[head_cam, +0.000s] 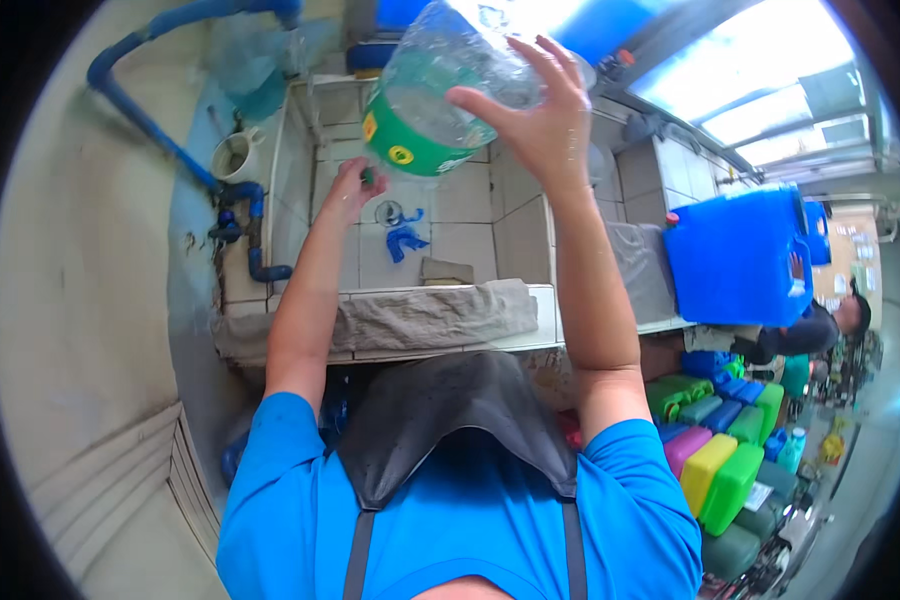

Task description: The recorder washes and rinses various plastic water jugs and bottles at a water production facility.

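A large clear plastic water bottle (469,82) with a green label band (427,131) is tilted above the tiled basin. My right hand (551,112) is on the bottle's near right side, thumb and fingers spread around it. Just below the label's left end, my left hand (356,189) pinches a small green piece (367,176); whether it is a cap or a bit of label cannot be told. On the basin floor (461,244) lie crumpled blue plastic strips (405,241) and a small clear round item (388,214).
A grey cloth (435,319) drapes the basin's front ledge. Blue pipes (256,225) and a white mug (238,156) line the left wall. At right stand a blue jerrycan (739,259) and several coloured containers (720,465); a person (802,330) is beyond.
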Motion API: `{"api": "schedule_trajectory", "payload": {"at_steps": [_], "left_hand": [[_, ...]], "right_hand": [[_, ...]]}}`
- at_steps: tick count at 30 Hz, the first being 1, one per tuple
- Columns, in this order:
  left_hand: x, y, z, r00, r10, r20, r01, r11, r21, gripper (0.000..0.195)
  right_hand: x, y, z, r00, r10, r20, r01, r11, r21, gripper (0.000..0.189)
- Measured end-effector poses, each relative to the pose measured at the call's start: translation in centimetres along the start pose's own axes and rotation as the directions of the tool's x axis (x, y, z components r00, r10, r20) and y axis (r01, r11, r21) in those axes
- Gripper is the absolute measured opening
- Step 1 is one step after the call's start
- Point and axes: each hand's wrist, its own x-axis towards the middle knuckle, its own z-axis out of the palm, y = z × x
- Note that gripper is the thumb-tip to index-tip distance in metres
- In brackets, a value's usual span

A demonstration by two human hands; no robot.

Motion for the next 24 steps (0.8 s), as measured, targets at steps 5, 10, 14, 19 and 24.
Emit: {"api": "schedule_trajectory", "payload": {"at_steps": [5,10,14,19,24], "left_hand": [[-1.3,-0.4,0.5,0.988,-0.143,0.056,0.149,0.979,-0.138,0.041],[0.5,-1.8,-2.9,0.963,-0.075,0.261,0.132,0.969,-0.208,0.033],[-6.6,3.3,6.8,0.981,-0.176,0.080,0.192,0.925,-0.326,0.037],[-6.4,3.3,10.8,0.970,0.041,0.242,-0.022,0.997,-0.080,0.049],[-11.7,4.6,20.2,0.661,0.468,0.586,-0.689,0.688,0.229,0.043]], "right_hand": [[-2.7,0.6,0.4,0.995,0.090,-0.041,-0.086,0.993,0.075,0.080],[-6.2,0.9,-0.6,0.965,0.256,-0.053,-0.246,0.959,0.142,0.083],[-9.8,3.9,-2.9,0.899,0.417,-0.137,-0.389,0.901,0.193,0.083],[-16.0,8.2,-8.2,0.558,0.830,-0.029,-0.614,0.435,0.659,0.069],[-23.2,12.7,-15.8,0.233,0.971,0.059,-0.753,0.142,0.643,0.083]]}}
